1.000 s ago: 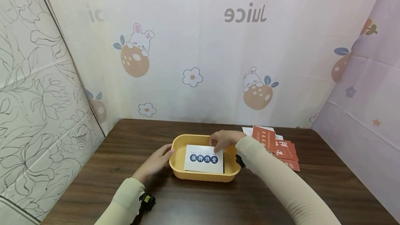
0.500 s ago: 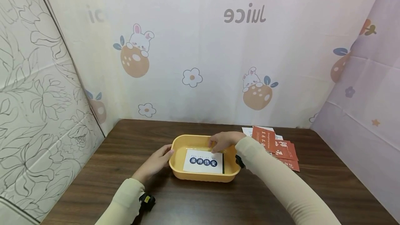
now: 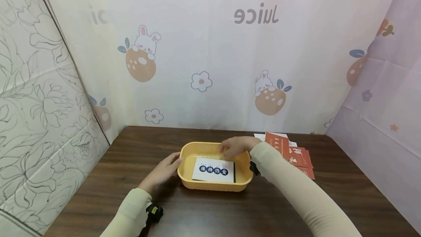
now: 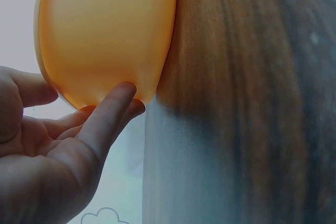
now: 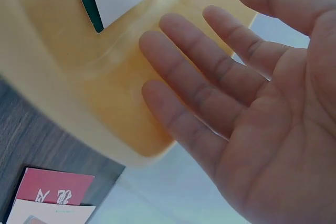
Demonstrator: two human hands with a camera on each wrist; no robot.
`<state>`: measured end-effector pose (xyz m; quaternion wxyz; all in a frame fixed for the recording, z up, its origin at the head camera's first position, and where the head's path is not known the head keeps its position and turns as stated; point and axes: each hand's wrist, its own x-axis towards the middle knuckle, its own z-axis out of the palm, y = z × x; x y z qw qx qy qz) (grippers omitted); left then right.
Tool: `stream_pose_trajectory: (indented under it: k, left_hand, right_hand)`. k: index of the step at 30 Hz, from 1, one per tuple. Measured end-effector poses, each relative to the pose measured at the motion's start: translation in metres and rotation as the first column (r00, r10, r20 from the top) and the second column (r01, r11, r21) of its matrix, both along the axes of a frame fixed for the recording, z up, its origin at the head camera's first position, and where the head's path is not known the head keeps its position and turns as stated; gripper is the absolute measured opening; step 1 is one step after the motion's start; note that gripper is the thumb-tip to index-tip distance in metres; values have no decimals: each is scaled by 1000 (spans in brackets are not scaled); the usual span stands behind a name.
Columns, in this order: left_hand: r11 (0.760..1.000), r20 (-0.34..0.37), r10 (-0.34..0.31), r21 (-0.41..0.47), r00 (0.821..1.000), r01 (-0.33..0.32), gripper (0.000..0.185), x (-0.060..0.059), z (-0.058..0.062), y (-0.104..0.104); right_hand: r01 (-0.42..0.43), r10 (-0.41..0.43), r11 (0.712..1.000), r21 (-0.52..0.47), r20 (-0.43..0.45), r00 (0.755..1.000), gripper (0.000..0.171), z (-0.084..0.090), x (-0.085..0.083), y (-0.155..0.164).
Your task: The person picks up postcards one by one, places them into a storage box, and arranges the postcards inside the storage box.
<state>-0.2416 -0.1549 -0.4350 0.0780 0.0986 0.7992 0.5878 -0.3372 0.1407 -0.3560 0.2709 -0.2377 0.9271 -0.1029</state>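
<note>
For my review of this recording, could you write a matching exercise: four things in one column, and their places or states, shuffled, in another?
1. Left hand
2. Right hand
3. White card
4. Red cards

A. Inside the yellow tray
B. Piled on the table, right of the tray
C. Touching the tray's left end
D. Fingers apart, holding nothing

Pairs: 1-C, 2-D, 3-A, 4-B

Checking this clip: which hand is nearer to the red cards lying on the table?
Right. The right hand is over the far side of the yellow tray, just left of the red cards; the left hand touches the tray's opposite end.
</note>
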Motion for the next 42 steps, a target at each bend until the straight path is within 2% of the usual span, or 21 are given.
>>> stream_pose_trajectory:
  k: [5, 10, 15, 19, 29, 42]
  left_hand:
    - [1000, 2, -17, 16, 1000, 17, 48, 1, -4, 0]
    - [1000, 7, -7, 14, 1000, 7, 48, 1, -3, 0]
    - [1000, 9, -5, 9, 1000, 5, 48, 1, -4, 0]
    - [1000, 8, -4, 5, 1000, 4, 48, 0, -5, 0]
    - [1000, 2, 9, 16, 1000, -9, 45, -1, -4, 1]
    - [1000, -8, -6, 24, 1000, 7, 47, 1, 0, 0]
  right_hand:
    - [-12, 11, 998, -56, -15, 1000, 28, 1, 2, 5]
    - [-15, 11, 994, -108, -44, 999, 27, 7, 2, 14]
    - [-7, -2, 983, -185, -49, 999, 27, 12, -1, 31]
    - [-26, 5, 972, -234, -89, 996, 29, 16, -2, 48]
    - [28, -73, 969, -247, -176, 982, 32, 25, -3, 98]
    - [172, -227, 930, -326, -138, 964, 42, 20, -7, 159]
